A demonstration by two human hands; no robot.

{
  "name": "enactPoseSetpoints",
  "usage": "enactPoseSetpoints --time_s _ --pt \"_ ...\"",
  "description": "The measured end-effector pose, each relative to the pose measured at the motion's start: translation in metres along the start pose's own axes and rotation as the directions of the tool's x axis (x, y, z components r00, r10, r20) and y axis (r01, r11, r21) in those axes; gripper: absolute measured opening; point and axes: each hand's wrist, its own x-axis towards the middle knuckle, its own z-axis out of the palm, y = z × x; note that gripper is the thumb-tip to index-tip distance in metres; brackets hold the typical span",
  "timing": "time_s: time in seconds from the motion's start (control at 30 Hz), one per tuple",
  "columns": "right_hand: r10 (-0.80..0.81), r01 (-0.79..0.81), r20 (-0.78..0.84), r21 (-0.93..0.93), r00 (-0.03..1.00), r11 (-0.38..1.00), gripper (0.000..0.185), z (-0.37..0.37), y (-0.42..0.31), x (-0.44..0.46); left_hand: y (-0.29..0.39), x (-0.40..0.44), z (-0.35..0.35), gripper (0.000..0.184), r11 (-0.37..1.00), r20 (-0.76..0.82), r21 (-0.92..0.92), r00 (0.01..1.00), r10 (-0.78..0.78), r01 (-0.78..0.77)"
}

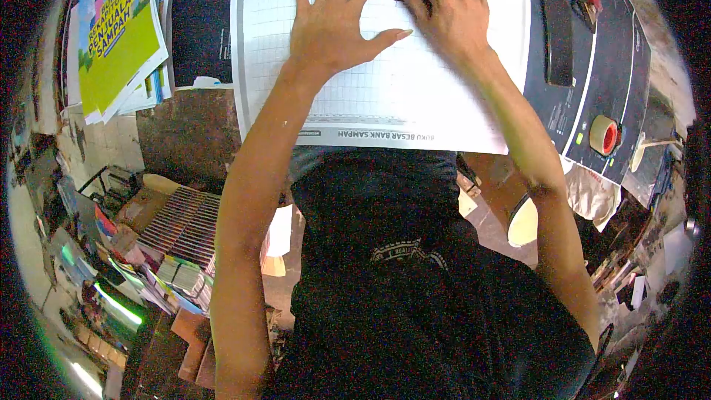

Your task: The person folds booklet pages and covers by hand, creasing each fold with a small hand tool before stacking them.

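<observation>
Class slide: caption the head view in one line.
Left hand spread, right hand curled, over a printed grid sheet.

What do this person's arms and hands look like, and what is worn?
The bare left hand and right hand show no gloves, rings or watch; the thumbnails look long. No sleeves cover the forearms. The black fabric shirt has a pale printed emblem.

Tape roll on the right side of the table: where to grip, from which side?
Probably best pinched across the ring wall of the tape roll: thumb on its curved outside, a finger in the red core, which looks open. Come from the left, where the right hand is, since the curved outside faces that way unobstructed.
</observation>
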Motion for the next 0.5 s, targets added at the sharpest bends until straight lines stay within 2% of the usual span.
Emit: enactPoseSetpoints --time_s 0.5 --pt "0.060 -0.064 0.075 0.045 0.995 0.997 0.040 -0.0062 -0.0056 -0.0039 0.0005 -0.0002 0.0004 0.086 1.000 -0.007 0.005 1.000 0.003 -0.003"
